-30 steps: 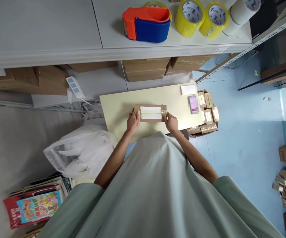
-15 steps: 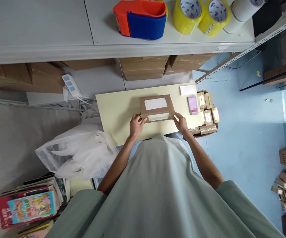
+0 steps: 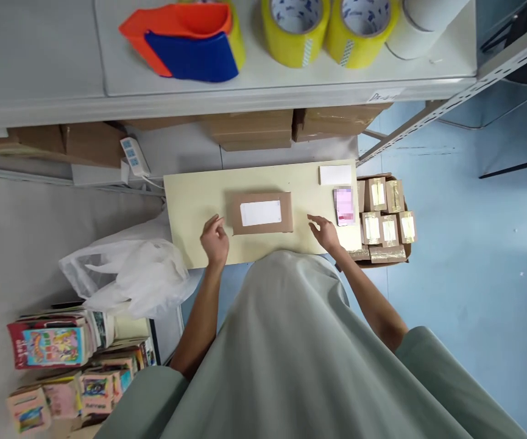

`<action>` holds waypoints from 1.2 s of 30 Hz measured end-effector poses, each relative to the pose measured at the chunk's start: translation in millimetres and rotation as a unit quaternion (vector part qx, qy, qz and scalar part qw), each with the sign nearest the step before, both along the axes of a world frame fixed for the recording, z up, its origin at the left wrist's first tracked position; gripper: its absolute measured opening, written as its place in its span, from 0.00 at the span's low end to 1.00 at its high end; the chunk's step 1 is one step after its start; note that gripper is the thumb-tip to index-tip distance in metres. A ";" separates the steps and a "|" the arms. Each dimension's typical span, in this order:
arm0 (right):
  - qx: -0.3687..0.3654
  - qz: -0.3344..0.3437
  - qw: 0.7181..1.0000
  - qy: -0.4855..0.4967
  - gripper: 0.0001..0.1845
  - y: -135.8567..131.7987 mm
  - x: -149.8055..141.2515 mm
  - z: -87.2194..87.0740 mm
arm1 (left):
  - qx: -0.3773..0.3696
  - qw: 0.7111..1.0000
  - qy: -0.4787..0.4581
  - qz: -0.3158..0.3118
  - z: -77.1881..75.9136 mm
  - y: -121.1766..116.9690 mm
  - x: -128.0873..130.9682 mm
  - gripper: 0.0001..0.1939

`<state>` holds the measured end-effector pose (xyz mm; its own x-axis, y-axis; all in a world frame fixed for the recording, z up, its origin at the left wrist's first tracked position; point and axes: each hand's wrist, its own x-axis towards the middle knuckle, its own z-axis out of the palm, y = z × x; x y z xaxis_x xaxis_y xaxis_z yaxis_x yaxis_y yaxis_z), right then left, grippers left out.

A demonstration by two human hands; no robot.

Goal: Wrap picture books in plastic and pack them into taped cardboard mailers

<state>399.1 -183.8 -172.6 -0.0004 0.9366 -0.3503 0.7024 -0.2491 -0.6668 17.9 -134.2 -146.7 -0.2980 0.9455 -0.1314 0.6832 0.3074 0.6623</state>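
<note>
Near the centre of the frame, the fingers of the left hand [image 3: 215, 242] are loosely bent toward the thumb, holding nothing, while those of the right hand [image 3: 325, 233] are stretched out and slightly apart, also without anything between them. Between the two hands, touching neither, a brown cardboard box [image 3: 263, 213] lies flat on the pale yellow table [image 3: 190, 195], a white label [image 3: 260, 213] on its upper face. Toward the table's right end sit a white rectangular item [image 3: 335, 175] and, just below it in the frame, a pink item [image 3: 344, 206], partly blurred. Right of the table, an open carton [image 3: 408, 251] holds small taped boxes [image 3: 388, 230]. At left lies a translucent plastic bag [image 3: 139, 277], with stacked books [image 3: 55, 346] at lower left. Along the top, a grey shelf [image 3: 62, 61] bears an orange and blue tape dispenser [image 3: 190, 49], yellow tape rolls [image 3: 295, 36] and white rolls [image 3: 412, 36]; brown cartons [image 3: 249, 131] stand beneath it.
</note>
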 end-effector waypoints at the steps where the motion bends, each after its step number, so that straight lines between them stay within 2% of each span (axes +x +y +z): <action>1: 0.013 -0.006 1.000 0.006 0.21 4.5 12.2 -1.2 | 0.020 1.000 0.005 -0.006 7.4 5.6 7.1 0.18; 3: 0.038 -0.024 0.999 0.020 0.19 14.8 37.0 -5.3 | 0.046 0.999 0.013 -0.026 21.9 17.4 31.2 0.15; 6: 0.074 -0.065 0.994 0.040 0.19 32.6 72.3 -15.5 | 0.061 0.995 0.013 -0.081 37.9 35.5 88.4 0.13; 10: 0.114 -0.126 0.984 0.051 0.20 57.7 111.6 -32.1 | 0.082 0.983 -0.014 -0.163 41.1 58.1 177.1 0.10; 12: 0.121 -0.145 0.981 0.046 0.21 70.4 127.6 -40.2 | 0.079 0.979 -0.030 -0.188 33.9 68.8 216.1 0.09; 14: 0.118 -0.157 0.980 0.037 0.21 83.1 140.9 -48.5 | 0.047 0.975 -0.044 -0.211 20.0 80.5 248.9 0.11; 18: 0.081 -0.180 0.980 0.027 0.23 108.6 156.9 -66.9 | -0.110 0.966 -0.047 -0.229 -23.6 108.1 297.5 0.24; 21: 0.048 -0.188 0.980 0.038 0.22 124.5 160.7 -80.2 | -0.207 0.957 -0.036 -0.201 -56.9 128.2 321.1 0.25; 25: 0.018 -0.192 0.980 0.044 0.21 137.0 163.0 -91.5 | -0.235 0.959 -0.055 -0.150 -84.2 142.7 334.7 0.19; 30: 0.002 -0.192 0.980 0.044 0.21 142.8 165.5 -94.6 | -0.211 0.965 -0.120 -0.101 -94.7 138.1 334.8 0.18; 36: -0.010 -0.185 0.982 0.039 0.23 145.9 163.9 -89.7 | -0.180 0.970 -0.129 -0.096 -95.8 128.2 337.4 0.20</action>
<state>563.0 -37.9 -262.3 0.3106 0.8709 -0.3810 0.5085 -0.4909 -0.7075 355.3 -6.0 -242.5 -0.0348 0.8588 -0.5112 0.5762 0.4352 0.6918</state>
